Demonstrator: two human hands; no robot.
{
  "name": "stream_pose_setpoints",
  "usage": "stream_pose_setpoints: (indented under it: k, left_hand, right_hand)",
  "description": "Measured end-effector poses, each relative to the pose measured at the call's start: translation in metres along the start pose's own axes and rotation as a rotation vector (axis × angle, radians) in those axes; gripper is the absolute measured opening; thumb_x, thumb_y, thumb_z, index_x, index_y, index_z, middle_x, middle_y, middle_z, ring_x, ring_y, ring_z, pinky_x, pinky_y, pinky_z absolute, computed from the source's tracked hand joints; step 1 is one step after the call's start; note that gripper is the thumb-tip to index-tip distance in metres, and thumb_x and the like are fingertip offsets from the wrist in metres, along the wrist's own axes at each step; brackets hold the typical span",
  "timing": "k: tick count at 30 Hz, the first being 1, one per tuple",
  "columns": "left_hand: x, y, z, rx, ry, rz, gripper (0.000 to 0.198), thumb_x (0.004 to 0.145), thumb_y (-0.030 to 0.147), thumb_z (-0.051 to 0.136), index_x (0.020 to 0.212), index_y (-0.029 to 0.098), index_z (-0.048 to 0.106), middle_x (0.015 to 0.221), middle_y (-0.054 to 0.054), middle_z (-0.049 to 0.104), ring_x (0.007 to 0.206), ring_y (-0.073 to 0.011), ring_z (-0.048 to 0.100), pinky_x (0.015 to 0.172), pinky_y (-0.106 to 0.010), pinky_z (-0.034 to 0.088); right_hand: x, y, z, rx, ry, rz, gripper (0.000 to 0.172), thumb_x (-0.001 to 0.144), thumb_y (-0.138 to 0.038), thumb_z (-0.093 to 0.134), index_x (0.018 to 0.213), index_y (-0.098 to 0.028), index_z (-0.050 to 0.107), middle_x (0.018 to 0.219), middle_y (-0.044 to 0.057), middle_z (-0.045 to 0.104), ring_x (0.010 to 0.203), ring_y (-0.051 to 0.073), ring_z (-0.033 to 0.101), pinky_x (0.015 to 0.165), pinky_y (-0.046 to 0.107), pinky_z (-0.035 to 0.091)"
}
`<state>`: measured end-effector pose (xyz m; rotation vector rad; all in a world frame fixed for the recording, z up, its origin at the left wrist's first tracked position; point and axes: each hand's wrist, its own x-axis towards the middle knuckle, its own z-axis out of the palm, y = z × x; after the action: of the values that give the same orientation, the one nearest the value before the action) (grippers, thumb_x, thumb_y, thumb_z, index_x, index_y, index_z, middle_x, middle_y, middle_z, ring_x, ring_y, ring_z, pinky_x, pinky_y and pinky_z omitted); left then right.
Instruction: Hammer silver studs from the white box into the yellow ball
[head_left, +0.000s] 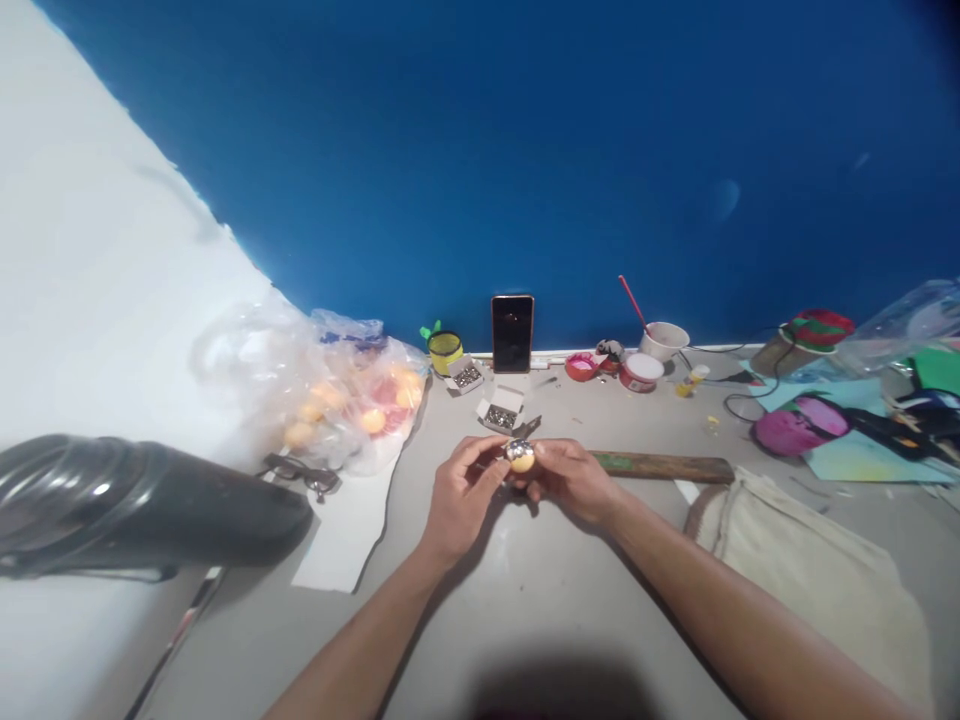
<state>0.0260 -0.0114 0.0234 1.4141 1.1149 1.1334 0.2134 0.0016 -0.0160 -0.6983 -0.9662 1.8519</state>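
A small yellow-orange ball (523, 462) with shiny silver pieces on its top is held between both hands above the grey table. Fingers of my left hand (463, 495) close on its left side. My right hand (574, 478) grips it from the right, some fingers curled underneath. Just beyond the hands lie an open small box (501, 412) of metal pieces and a dark metal tool (526, 428), partly hidden by the fingers. A second box (466, 377) of metal pieces sits farther back.
A phone (513, 335) stands against the blue wall. Plastic bags (352, 400) with orange balls lie left, beside a black cylinder (150, 505). At right are a wooden handle (660, 467), beige cloth (810, 580), white cup (665, 341) and pink pouch (801, 424).
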Motion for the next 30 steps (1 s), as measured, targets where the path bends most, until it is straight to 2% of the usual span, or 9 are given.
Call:
stream_pose_setpoints:
  k: [4,7,12,16,20,23,25,27,30]
  left_hand:
    - [0.0,0.004,0.005,-0.079,0.016,-0.081,0.022,0.081,0.033,0.081,0.093,0.016,0.073,0.085,-0.005,0.073,0.07,-0.0164,0.068,0.066,-0.028,0.054]
    - [0.001,0.003,0.01,-0.235,-0.032,-0.164,0.029,0.076,0.035,0.086,0.086,0.016,0.065,0.063,0.0,0.067,0.057,-0.0147,0.062,0.057,-0.027,0.049]
    - [0.0,-0.005,0.012,-0.435,-0.142,-0.187,0.036,0.09,0.047,0.071,0.104,0.014,0.066,0.06,0.001,0.061,0.057,-0.0143,0.059,0.062,-0.03,0.05]
    - [0.0,-0.009,0.01,-0.401,-0.181,-0.147,0.041,0.093,0.045,0.07,0.119,0.013,0.067,0.064,0.0,0.063,0.061,-0.015,0.061,0.065,-0.031,0.049]
    - [0.0,-0.005,0.008,-0.275,-0.192,-0.076,0.036,0.092,0.038,0.071,0.118,0.014,0.069,0.068,0.0,0.064,0.063,-0.0151,0.062,0.066,-0.032,0.051]
    - [0.0,-0.003,0.005,-0.216,-0.179,-0.065,0.037,0.091,0.038,0.072,0.119,0.015,0.07,0.08,-0.004,0.07,0.068,-0.0162,0.065,0.069,-0.033,0.054]
    - [0.001,-0.003,0.002,-0.202,-0.137,-0.104,0.043,0.087,0.038,0.076,0.124,0.017,0.07,0.095,-0.008,0.074,0.079,-0.0183,0.068,0.075,-0.034,0.056]
    - [0.002,-0.004,0.0,-0.232,-0.094,-0.169,0.051,0.084,0.038,0.079,0.13,0.019,0.068,0.113,-0.01,0.074,0.087,-0.0195,0.069,0.079,-0.034,0.057]
    - [0.004,-0.007,-0.003,-0.377,-0.089,-0.272,0.054,0.082,0.042,0.081,0.128,0.017,0.069,0.121,-0.013,0.073,0.081,-0.0182,0.07,0.081,-0.036,0.059]
  right_hand:
    - [0.001,0.005,-0.003,0.038,-0.012,0.057,0.049,0.086,-0.058,0.075,0.092,-0.009,0.076,0.08,0.013,0.075,0.07,0.018,0.069,0.054,0.024,0.057]
    - [0.0,0.008,0.0,0.071,-0.023,0.094,0.053,0.09,-0.06,0.07,0.09,-0.007,0.075,0.078,0.015,0.075,0.066,0.017,0.07,0.051,0.022,0.057]
    - [0.0,0.007,0.008,0.127,-0.027,0.139,0.049,0.094,-0.056,0.065,0.094,-0.008,0.074,0.074,0.013,0.075,0.058,0.014,0.067,0.042,0.017,0.05]
    - [0.001,0.006,0.009,0.112,-0.01,0.15,0.049,0.096,-0.056,0.062,0.09,-0.009,0.073,0.069,0.011,0.074,0.053,0.013,0.064,0.04,0.016,0.047]
    - [0.002,0.009,0.009,0.067,0.012,0.14,0.052,0.089,-0.062,0.068,0.084,-0.01,0.071,0.065,0.009,0.072,0.048,0.012,0.06,0.039,0.017,0.046]
    - [0.002,0.007,0.009,-0.027,0.061,0.104,0.059,0.087,-0.069,0.065,0.082,-0.011,0.071,0.064,0.009,0.07,0.049,0.012,0.059,0.04,0.019,0.044]
    - [0.001,0.001,0.01,-0.168,0.134,0.023,0.057,0.087,-0.068,0.064,0.083,-0.012,0.072,0.067,0.007,0.07,0.051,0.012,0.058,0.042,0.021,0.043]
    - [0.0,-0.005,0.011,-0.388,0.221,-0.064,0.046,0.086,-0.059,0.07,0.088,-0.013,0.074,0.073,0.005,0.072,0.057,0.013,0.059,0.05,0.023,0.046]
    - [-0.002,-0.015,0.017,-0.762,0.311,-0.139,0.031,0.081,-0.043,0.077,0.098,-0.017,0.075,0.081,0.003,0.074,0.071,0.015,0.064,0.065,0.026,0.047]
